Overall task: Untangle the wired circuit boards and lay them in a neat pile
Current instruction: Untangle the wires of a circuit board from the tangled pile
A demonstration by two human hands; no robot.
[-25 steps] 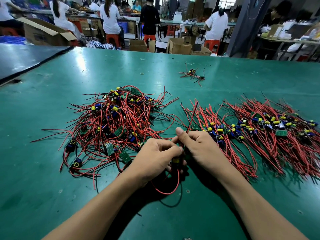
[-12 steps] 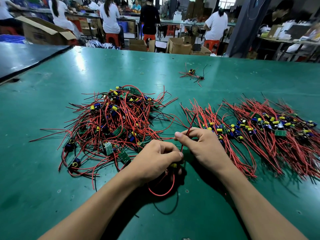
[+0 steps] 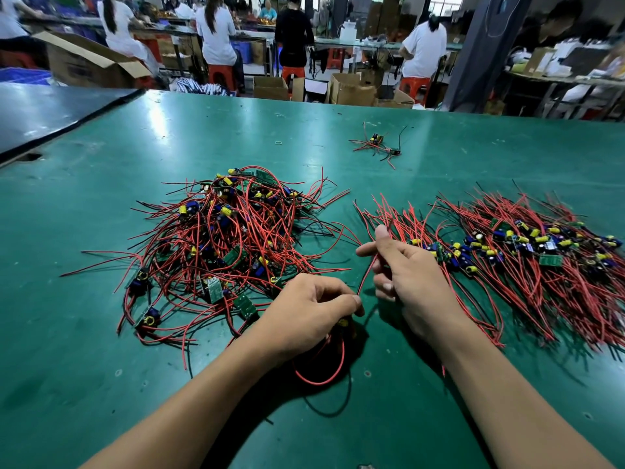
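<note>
Circuit board [image 3: 343, 323] gripped in left hand [image 3: 304, 309]; right hand [image 3: 412, 282] fingers pinch its red wire [image 3: 367, 275].

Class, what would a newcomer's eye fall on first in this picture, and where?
First, the tangled heap of red-wired boards left of centre on the green table, beside the neater pile at right. In front, the left hand and right hand hold one red wire between them.
</note>
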